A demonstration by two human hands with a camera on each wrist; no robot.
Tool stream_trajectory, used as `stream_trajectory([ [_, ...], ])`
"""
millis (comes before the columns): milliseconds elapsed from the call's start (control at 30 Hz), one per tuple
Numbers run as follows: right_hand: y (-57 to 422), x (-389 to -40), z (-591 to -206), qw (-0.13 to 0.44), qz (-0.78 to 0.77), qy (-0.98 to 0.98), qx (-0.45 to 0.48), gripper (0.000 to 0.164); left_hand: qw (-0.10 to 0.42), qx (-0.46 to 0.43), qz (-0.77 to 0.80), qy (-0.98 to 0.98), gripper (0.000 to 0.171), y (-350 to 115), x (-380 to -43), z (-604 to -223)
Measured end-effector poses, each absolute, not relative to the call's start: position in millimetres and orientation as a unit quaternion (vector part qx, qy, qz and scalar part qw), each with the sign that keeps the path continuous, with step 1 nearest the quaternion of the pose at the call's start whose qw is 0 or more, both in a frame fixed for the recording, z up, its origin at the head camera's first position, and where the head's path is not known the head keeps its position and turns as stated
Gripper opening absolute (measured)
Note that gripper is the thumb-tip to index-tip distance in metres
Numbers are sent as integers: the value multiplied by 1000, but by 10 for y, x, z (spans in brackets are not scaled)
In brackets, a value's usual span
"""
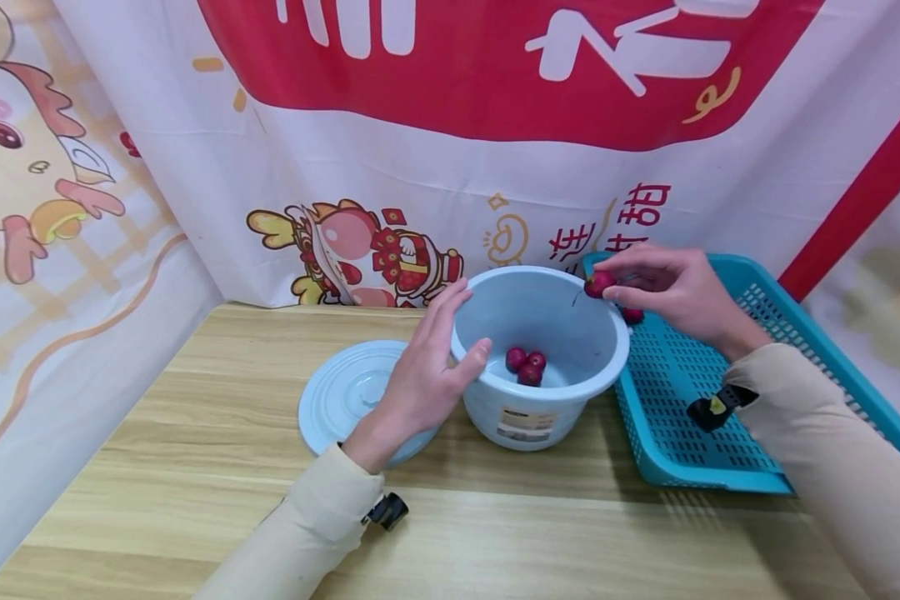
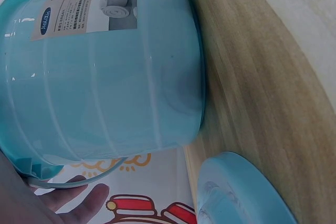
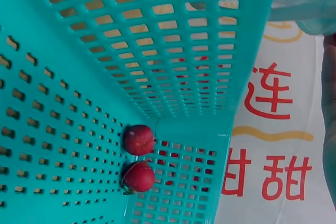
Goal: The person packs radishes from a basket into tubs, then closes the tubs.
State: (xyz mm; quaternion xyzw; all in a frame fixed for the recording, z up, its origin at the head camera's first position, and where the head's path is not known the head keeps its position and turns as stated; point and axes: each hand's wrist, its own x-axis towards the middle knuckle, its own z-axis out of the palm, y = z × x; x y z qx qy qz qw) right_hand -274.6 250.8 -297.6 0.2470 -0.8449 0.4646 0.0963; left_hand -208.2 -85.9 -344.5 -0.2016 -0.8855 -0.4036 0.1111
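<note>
A light blue bucket [image 1: 525, 417] stands upright on the wooden table, with three small dark-red round fruits [image 1: 529, 374] on its bottom. My left hand [image 1: 427, 367] holds its left rim, the thumb over the opening and the fingers outside. In the left wrist view those fingers show beside the bucket handle [image 2: 105, 174]. Between thumb and fingertips, my right hand [image 1: 675, 292] pinches another dark-red fruit [image 1: 598, 284] with a green top, above the bucket's right rim. Two more red fruits [image 3: 139, 158] lie in a corner of the teal basket [image 3: 79, 98].
The round blue lid [image 1: 337, 392] lies on the table [image 1: 217, 450] left of the bucket, partly under my left arm. The teal basket [image 1: 720, 479] sits close on the bucket's right. A printed cloth [image 1: 420, 158] hangs behind the table.
</note>
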Motion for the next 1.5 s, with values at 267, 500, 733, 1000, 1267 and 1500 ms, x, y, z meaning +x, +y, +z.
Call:
stream_trajectory([
  [267,2469,-2739,-2998,88,463,-841,266,42,110,-202,-405,-885,78,-860,-2082,-3444],
  [500,2445,-2731,-2996,97,448,-848,265,41,113,-201,-402,-886,79,-860,-2082,-3447],
  [733,2430,-2713,-2994,96,433,-857,264,42,112,-202,-404,-885,80,-862,-2085,-3450],
  [1000,2410,-2691,-2991,96,412,-868,260,39,111,-202,-402,-886,80,-857,-2087,-3442],
  [1267,2381,-2680,-2971,105,384,-876,274,38,111,-202,-400,-887,80,-863,-2090,-3443],
  [1500,2387,-2684,-2972,123,358,-877,295,40,111,-203,-400,-887,80,-861,-2094,-3449],
])
